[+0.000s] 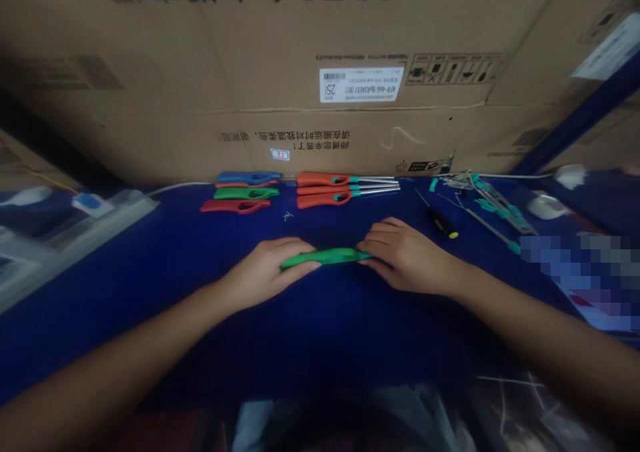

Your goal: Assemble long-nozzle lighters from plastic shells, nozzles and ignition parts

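Between my two hands is a green lighter handle [333,257], held level above the blue table. My left hand [273,269] is closed around its left end, thumb along the near side. At the other end, my right hand [395,255] pinches the teal tip part, and its fingers hide what lies beyond. Behind them lie several orange utility lighters [325,190] with metal tubes pointing right. To their left rest a blue handle [245,178], a green handle [243,193] and a red handle [237,206].
A screwdriver [440,222] lies right of the lighters. Farther right are loose teal parts and thin metal pieces [500,205], plus a white round object [547,206]. A large cardboard box wall [250,65] closes off the back. A clear plastic-like ledge [85,249] stands at left.
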The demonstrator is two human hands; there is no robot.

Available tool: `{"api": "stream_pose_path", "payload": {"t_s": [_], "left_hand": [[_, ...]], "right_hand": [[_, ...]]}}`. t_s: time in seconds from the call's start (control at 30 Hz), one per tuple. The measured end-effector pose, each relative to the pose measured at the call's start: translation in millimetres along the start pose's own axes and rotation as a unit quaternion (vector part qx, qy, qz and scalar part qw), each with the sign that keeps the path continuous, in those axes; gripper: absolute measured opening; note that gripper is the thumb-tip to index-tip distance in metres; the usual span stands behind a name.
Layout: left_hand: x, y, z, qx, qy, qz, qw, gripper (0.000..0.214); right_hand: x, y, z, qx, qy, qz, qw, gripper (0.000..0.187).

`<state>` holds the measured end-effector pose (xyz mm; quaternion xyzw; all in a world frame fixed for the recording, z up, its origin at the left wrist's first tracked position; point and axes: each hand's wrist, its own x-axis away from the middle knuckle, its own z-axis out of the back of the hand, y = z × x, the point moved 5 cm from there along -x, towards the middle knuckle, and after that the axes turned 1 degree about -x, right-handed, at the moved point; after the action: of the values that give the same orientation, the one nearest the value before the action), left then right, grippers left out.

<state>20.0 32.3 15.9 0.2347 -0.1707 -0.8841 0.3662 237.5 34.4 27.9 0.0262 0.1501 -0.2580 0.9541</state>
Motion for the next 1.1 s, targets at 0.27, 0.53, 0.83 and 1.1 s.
{"api": "stream_pose_path", "payload": {"t_s": [0.27,0.53,0.83,1.1], "left_hand": [[0.1,1.9,-7.0,-0.168,-0.071,-0.01,0.983,0.04],[2.9,-2.1,3.2,-0.146,-0.06,0.016,0.987,0.037],[2.9,-1.2,0.7,-0.054,-0.062,0.025,0.996,0.024],[2.1,-1.4,-1.8,-0.042,-0.056,0.028,0.997,0.025]], "right_hand": [[3.8,6.7,-0.3,0.001,-0.099,-0.079,0.992,0.009],[14.2,34.0,4.1,-0.015,-0.136,-0.125,0.983,0.018],[30.6,73.3,24.1,0.253,-0.098,-0.419,0.867,0.037],[53.9,97.6,14.6,0.171,-0.229,-0.531,0.798,0.04]]}}
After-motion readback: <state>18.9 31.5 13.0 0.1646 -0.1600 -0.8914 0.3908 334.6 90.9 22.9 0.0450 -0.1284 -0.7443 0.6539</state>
